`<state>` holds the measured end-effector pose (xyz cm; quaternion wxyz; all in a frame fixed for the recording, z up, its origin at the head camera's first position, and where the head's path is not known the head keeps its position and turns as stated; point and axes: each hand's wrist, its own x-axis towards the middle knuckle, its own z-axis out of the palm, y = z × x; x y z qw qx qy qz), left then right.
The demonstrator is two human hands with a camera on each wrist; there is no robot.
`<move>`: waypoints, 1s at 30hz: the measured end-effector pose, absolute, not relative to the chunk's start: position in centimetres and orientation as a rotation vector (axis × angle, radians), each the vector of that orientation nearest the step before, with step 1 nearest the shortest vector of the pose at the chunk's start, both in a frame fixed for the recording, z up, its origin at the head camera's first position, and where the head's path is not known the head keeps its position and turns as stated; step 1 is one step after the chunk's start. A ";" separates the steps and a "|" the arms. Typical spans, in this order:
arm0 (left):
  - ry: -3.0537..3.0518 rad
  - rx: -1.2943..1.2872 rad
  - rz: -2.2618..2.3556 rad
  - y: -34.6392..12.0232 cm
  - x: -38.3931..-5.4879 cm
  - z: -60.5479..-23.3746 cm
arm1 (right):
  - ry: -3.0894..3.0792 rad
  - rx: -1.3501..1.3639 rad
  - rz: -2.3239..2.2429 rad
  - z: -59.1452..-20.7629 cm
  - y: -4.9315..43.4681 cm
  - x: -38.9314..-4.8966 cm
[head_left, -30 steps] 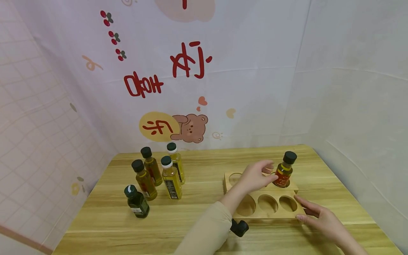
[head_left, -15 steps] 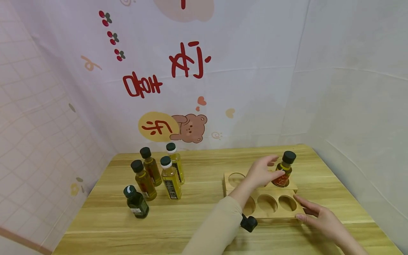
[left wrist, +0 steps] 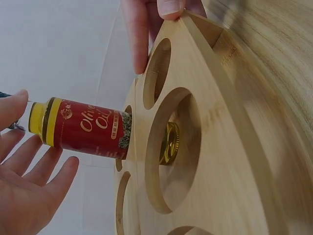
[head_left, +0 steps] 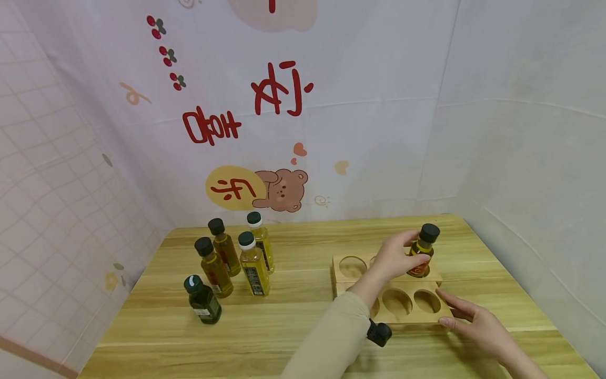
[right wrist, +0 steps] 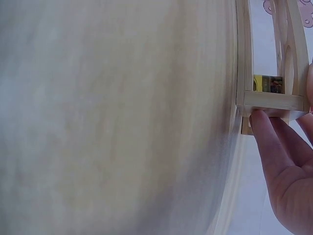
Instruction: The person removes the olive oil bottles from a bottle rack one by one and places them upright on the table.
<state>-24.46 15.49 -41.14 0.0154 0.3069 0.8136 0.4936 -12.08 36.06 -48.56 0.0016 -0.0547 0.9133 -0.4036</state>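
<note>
A small olive oil bottle [head_left: 420, 258] with a black cap and red label stands upright in a back-row hole of a two-tier wooden bottle rack [head_left: 342, 276]. My left hand [head_left: 400, 255] is at its neck, thumb in front and index fingertip hidden behind the cap. In the left wrist view the other fingers of the left hand [left wrist: 34, 181] spread beside the neck, and the red label [left wrist: 93, 129] is uncovered. My right hand [head_left: 478, 323] grips the rack's right end, thumb at the front corner; in the right wrist view fingers [right wrist: 266, 137] touch the end piece [right wrist: 274, 100].
Several bottles stand on the left of the wooden table [head_left: 156, 337]: a short dark green one [head_left: 204, 302], two amber oil bottles [head_left: 218, 271] and two pale yellow ones [head_left: 255, 268]. A printed cloth backdrop [head_left: 369, 131] rises behind the table. A black wrist camera [head_left: 380, 332] sits below my left sleeve.
My left hand has moved right to the bottle's neck, its thumb now overlapping the label and its fingers reaching behind the cap. The right hand, bottle and rack stay in place.
</note>
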 end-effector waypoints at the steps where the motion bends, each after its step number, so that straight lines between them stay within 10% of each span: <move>1: 2.534 0.956 1.535 15.6 -24.5 -41.2 | 2.868 -0.172 -1.264 -48.5 36.1 -12.1; 30: 2.450 0.586 1.878 16.9 -24.0 -41.6 | 2.808 -0.113 -1.290 -48.5 36.0 -12.0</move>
